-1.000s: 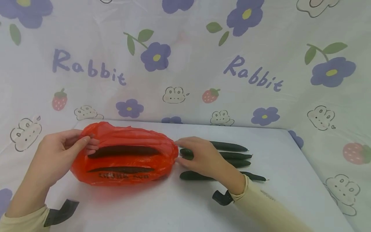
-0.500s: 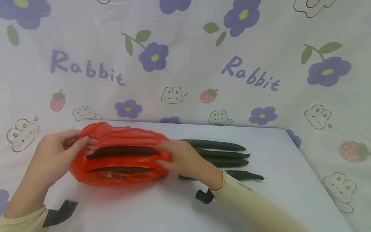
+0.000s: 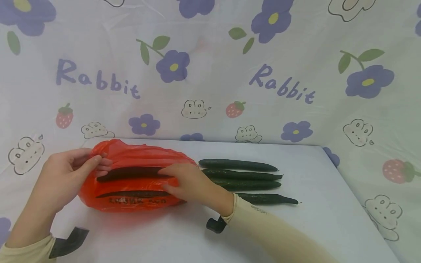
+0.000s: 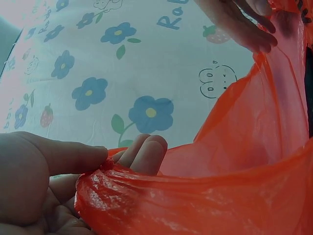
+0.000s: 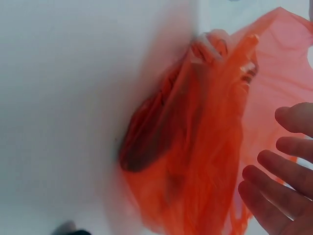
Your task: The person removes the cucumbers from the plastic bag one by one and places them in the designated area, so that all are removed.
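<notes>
A red plastic bag (image 3: pixel 141 153) lies on its side at the left of the table, its opening facing me. Inside it show one dark cucumber (image 3: pixel 128 173) and a second, thinner dark strip (image 3: pixel 131 194) near the lower edge. My left hand (image 3: pixel 64 177) pinches the bag's left rim; the left wrist view shows thumb and fingers on the bunched plastic (image 4: pixel 107 191). My right hand (image 3: pixel 194 182) is at the right part of the opening, over the cucumber's right end. In the right wrist view its fingers (image 5: pixel 274 196) are straight and spread, with nothing between them.
Several cucumbers lie side by side right of the bag, among them a far one (image 3: pixel 238 164) and a near one (image 3: pixel 269 198). A patterned cloth (image 3: pixel 210 73) hangs behind the white table (image 3: pixel 158 237). Black curved mounts (image 3: pixel 69 241) sit on both wrists.
My right hand has moved left from the bag's right end to over its opening, uncovering more of the cucumbers on the table. My left hand keeps its hold on the rim.
</notes>
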`<state>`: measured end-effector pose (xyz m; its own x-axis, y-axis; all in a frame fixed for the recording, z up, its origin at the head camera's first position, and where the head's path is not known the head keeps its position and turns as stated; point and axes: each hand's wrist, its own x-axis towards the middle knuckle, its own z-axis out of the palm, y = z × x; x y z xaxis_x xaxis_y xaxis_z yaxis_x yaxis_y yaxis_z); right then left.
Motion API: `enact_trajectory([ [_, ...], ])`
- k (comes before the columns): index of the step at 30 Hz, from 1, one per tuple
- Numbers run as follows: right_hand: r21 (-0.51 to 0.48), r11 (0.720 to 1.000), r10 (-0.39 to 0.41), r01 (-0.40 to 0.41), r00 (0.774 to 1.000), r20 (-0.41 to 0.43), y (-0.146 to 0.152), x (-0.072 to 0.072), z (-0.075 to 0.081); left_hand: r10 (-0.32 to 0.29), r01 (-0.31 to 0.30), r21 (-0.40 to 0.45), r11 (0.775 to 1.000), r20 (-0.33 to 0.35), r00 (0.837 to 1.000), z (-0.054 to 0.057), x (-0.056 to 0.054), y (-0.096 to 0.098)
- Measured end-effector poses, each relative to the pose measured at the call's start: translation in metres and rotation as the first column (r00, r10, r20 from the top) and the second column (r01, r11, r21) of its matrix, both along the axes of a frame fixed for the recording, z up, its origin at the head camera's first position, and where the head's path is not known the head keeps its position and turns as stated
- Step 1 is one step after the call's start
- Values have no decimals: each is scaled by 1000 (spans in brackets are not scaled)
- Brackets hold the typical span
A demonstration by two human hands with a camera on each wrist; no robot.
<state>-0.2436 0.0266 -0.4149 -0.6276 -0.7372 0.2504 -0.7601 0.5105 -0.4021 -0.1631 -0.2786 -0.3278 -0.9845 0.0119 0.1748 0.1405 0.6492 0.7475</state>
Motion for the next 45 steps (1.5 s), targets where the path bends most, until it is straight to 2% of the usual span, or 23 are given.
enact_trajectory([
  [6, 21, 1000, 16, -17, 1000, 6, -13, -2, -11, 1, -1, 3, 1000, 5, 1000, -1, 0, 0],
  [12, 75, 997, 9, -13, 998, 62, -20, -3, -24, 6, -6, -7, 1000, 29, 1000, -2, -1, -1],
  [17, 128, 992, -19, 8, 996, 89, -18, -2, -26, 0, 0, 5, 1000, 29, 1000, -3, -2, -2],
  [22, 201, 980, -13, -5, 996, 91, -17, -1, -26, -14, 14, 21, 1000, 20, 1000, -8, -4, -5],
  [28, 227, 974, -15, -16, 990, 137, -16, -1, -32, -20, 19, 14, 1000, 64, 998, -13, -9, -7],
  [37, 248, 969, -24, 0, 995, 94, -15, 0, -34, -62, 59, 24, 998, 154, 986, -21, -17, -13],
  [45, 255, 966, -48, 27, 996, 74, -26, 1, -34, -73, 68, 41, 997, 147, 986, -24, -19, -12],
])
